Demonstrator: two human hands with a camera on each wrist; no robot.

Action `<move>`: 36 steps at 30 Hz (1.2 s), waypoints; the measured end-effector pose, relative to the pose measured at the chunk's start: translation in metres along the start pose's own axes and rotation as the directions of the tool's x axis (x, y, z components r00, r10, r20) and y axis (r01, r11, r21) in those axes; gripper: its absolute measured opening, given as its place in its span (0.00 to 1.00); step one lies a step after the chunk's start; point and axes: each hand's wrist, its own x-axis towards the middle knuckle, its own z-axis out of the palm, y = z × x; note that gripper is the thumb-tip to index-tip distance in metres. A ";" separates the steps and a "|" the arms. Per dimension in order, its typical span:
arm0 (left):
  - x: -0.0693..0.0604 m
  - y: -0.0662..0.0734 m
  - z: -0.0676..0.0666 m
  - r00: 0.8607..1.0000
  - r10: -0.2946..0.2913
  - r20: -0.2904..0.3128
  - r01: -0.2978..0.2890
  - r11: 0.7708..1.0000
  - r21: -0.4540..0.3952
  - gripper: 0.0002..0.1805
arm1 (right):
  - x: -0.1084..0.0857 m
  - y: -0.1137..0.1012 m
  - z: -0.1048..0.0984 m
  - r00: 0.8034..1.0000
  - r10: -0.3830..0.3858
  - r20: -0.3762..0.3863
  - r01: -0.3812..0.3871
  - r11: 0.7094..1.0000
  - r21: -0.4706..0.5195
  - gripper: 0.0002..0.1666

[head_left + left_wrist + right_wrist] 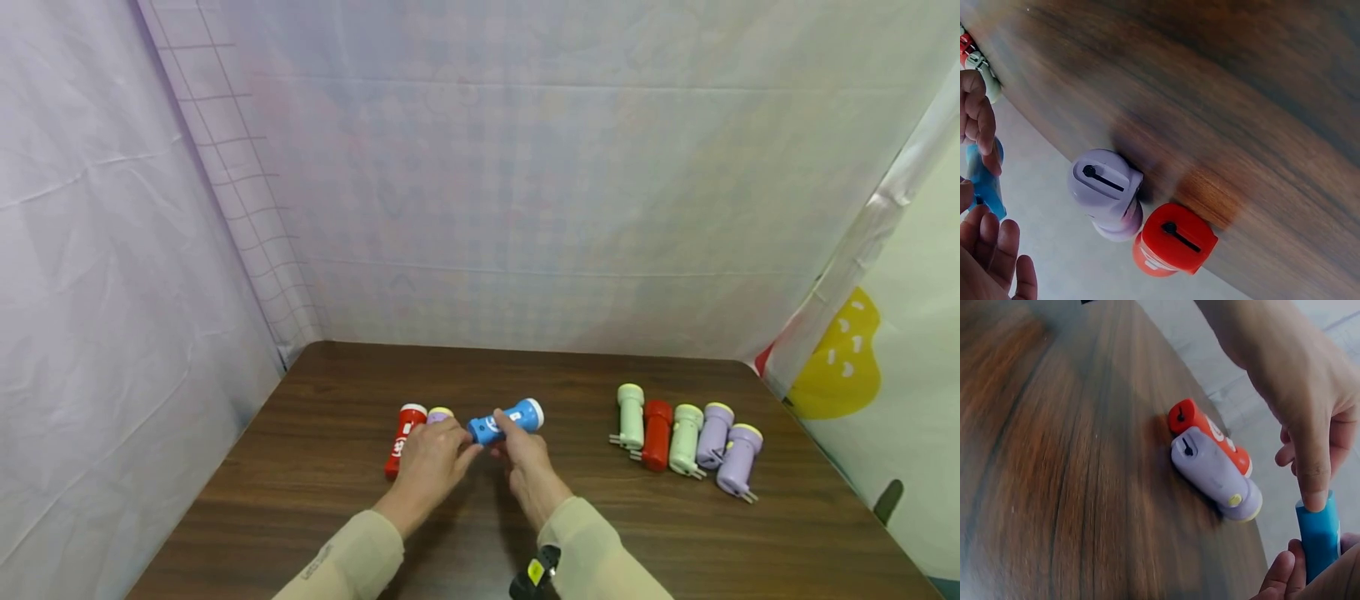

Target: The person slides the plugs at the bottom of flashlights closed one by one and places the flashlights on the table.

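A blue flashlight [525, 416] with a white rim is held above the table between both hands. My right hand [527, 463] grips its body, thumb on top. At the tail end, the thumb and fingers of my left hand [435, 457] pinch it; in the right wrist view the left thumb [1316, 478] presses on that end. Left of the hands, a red flashlight [1179, 240] and a purple flashlight [1102, 181] lie side by side, each with a black-ended slot in its tail. In the head view my left hand hides much of the purple one.
On the right of the brown wooden table [360, 375] lie several flashlights: a green one [631, 417], a red one [657, 437], another green one [686, 442] and two purple ones, the nearer purple one [738, 462] showing its plug prongs. Pale curtains [525, 208] hang behind.
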 end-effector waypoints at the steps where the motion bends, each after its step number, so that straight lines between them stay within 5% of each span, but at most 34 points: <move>1: 0.000 0.000 0.000 1.000 -0.004 0.009 0.003 1.000 0.007 0.11 | 0.001 0.000 0.000 1.000 -0.006 -0.004 0.006 1.000 -0.002 0.23; 14: -0.005 -0.009 -0.003 0.996 -0.071 0.058 0.066 0.994 0.087 0.12 | 0.020 0.001 -0.005 0.989 -0.144 -0.014 0.142 0.985 -0.098 0.22; 18: -0.009 -0.018 -0.006 0.969 -0.185 0.161 0.161 0.975 0.153 0.12 | 0.025 0.002 -0.009 0.983 -0.182 0.010 0.181 0.967 -0.181 0.23; 21: -0.012 -0.026 -0.010 0.931 -0.279 0.235 0.235 0.951 0.199 0.13 | 0.029 0.003 -0.013 0.977 -0.209 0.036 0.211 0.935 -0.285 0.21; 24: -0.014 -0.034 -0.012 0.907 -0.334 0.258 0.278 0.933 0.228 0.13 | 0.031 0.004 -0.018 0.971 -0.229 0.074 0.239 0.889 -0.390 0.17; 31: -0.015 -0.047 -0.013 0.876 -0.391 0.281 0.320 0.909 0.266 0.16 | 0.039 0.006 -0.022 0.960 -0.261 0.098 0.266 0.757 -0.596 0.19; 36: -0.016 -0.052 -0.015 0.855 -0.422 0.301 0.342 0.896 0.283 0.16 | 0.038 0.007 -0.019 0.954 -0.281 0.105 0.280 0.710 -0.646 0.22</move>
